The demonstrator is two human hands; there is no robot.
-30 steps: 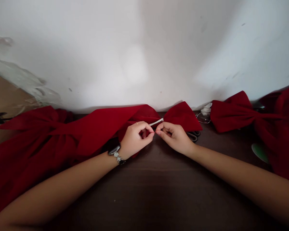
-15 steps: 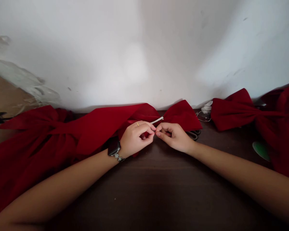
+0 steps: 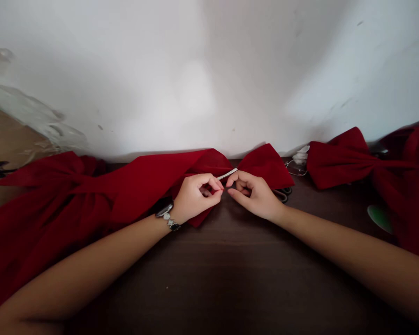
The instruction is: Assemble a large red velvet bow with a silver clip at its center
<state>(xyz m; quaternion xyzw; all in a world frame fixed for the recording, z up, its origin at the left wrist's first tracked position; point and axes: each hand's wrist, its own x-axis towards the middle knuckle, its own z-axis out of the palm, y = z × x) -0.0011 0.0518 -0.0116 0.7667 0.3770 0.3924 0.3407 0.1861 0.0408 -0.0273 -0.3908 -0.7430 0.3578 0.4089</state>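
My left hand [image 3: 199, 196], with a dark watch and a bracelet at the wrist, has its thumb and fingertips pressed together. Whatever is in that pinch is too small to make out. Just to its right, my right hand [image 3: 253, 193] has thumb and index finger a little apart, the other fingers curled, and nothing visible between them. Behind the fingertips lies a slim pale strip [image 3: 227, 174], perhaps a metal clip, partly hidden by my left hand. Red bow fabric [image 3: 267, 165] lies just beyond both hands, and a long red piece of cloth [image 3: 153, 177] stretches leftward.
A large red bow [image 3: 52, 190] fills the left side of the dark table [image 3: 209, 284]. More red bows [image 3: 342, 160] lie at the right, with a green round object [image 3: 380, 217]. Scissor-like handles [image 3: 284, 193] show by my right wrist. A white wall [image 3: 160, 93] rises behind.
My fingertips, which were together, have moved apart. The right thumb and index finger have parted, while my left hand keeps its pinch and has rolled slightly.
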